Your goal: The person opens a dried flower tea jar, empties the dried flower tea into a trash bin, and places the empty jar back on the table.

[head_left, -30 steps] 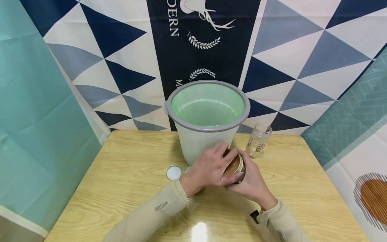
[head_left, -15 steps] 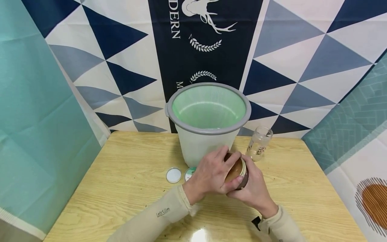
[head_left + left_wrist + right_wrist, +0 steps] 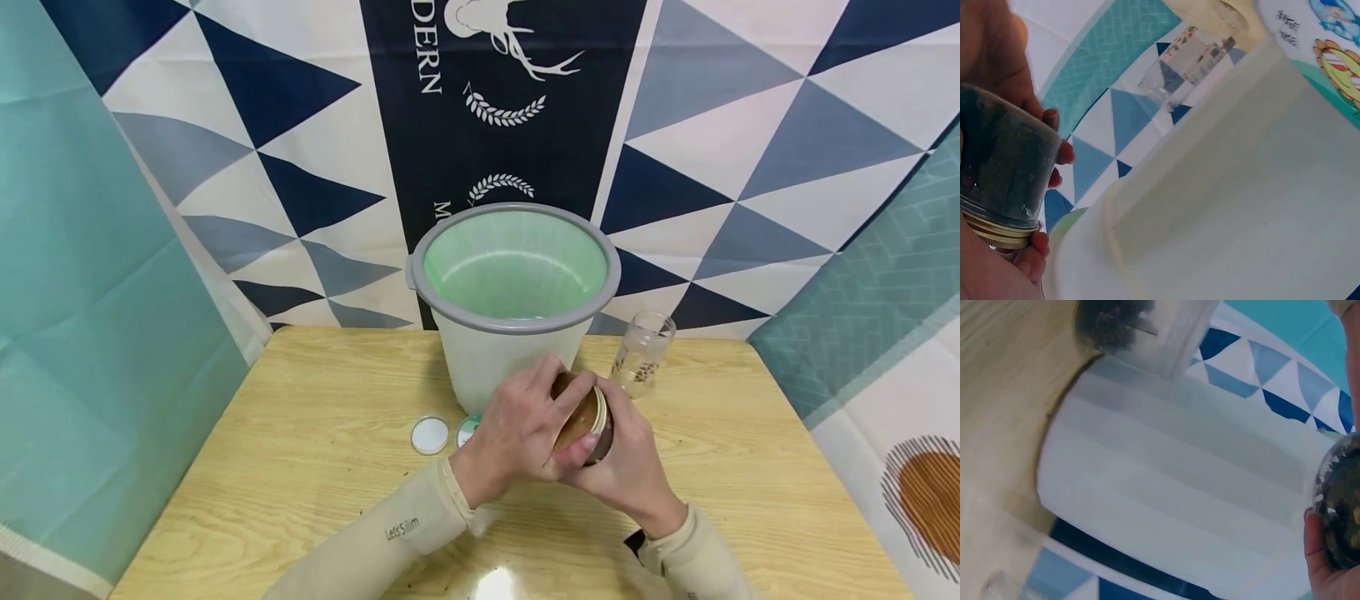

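Both hands hold one glass jar [image 3: 583,421] of dark contents just in front of the bin, a little above the table. My left hand [image 3: 521,429] curls its fingers and thumb round the gold lid [image 3: 577,417]. My right hand [image 3: 626,457] grips the jar's body from behind. In the left wrist view the dark jar [image 3: 999,165] fills the left edge with its gold lid [image 3: 994,228] below, and fingers of the right hand [image 3: 1054,159] wrap behind it. The right wrist view shows the jar's base [image 3: 1341,509] at the far right.
A white bin [image 3: 513,342] with a grey rim and green liner stands at the table's back centre. An open glass jar [image 3: 642,352] stands to its right. Two loose lids, one white [image 3: 430,434] and one greenish [image 3: 467,431], lie left of my hands. Patterned cloth hangs behind.
The hands and jar have stayed in nearly the same spot. My left fingers have shifted slightly around the gold lid.
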A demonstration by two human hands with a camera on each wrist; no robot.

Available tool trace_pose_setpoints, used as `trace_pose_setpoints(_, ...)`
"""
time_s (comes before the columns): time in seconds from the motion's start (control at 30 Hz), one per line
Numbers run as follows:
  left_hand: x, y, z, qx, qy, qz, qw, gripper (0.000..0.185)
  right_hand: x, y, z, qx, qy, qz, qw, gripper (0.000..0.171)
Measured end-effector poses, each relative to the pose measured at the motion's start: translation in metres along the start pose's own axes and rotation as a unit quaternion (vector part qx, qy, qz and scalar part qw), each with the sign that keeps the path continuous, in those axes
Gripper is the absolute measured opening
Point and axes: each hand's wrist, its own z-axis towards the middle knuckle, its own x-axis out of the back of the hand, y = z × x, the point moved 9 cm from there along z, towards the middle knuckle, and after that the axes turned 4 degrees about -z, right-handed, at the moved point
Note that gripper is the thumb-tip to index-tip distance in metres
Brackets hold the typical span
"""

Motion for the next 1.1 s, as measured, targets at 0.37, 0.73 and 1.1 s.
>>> trace_pose_setpoints(0.37, 0.005, 0.000, 0.000, 0.072, 0.054, 0.044, 0.9950, 0.063, 0.004, -0.017, 0.007, 0.087, 0.106, -0.051, 0.989, 0.057)
trace_pose_setpoints(0.73, 0.002, -0.003, 0.002, 0.092, -0.074, 0.025, 0.9927, 0.088, 0.008, -0.005, 0.007, 0.059, 0.070, -0.063, 0.994, 0.074)
trace_pose_setpoints(1.1, 0.009, 0.004, -0.007, -0.036, -0.107, -0.086, 0.9898, 0.053, 0.005, -0.006, 0.004, 0.042, 0.044, -0.041, 0.997, 0.084)
